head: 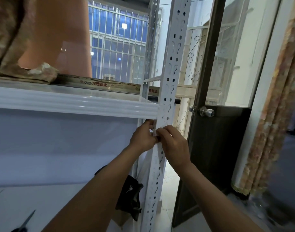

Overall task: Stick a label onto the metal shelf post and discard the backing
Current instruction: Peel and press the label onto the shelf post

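My hands meet at the post, just under the shelf. The left hand pinches the small white label at the post's left edge. The right hand pinches it from the post's front. The label stands upright, its long axis along the post. I can't make out the backing. Both hands are equally near, so I'd smooth along the post.

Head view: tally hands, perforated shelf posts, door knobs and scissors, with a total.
Hands: 2, left hand and right hand
Perforated shelf posts: 2, front post and rear post
Door knobs: 2
Scissors: 1
Total: 7
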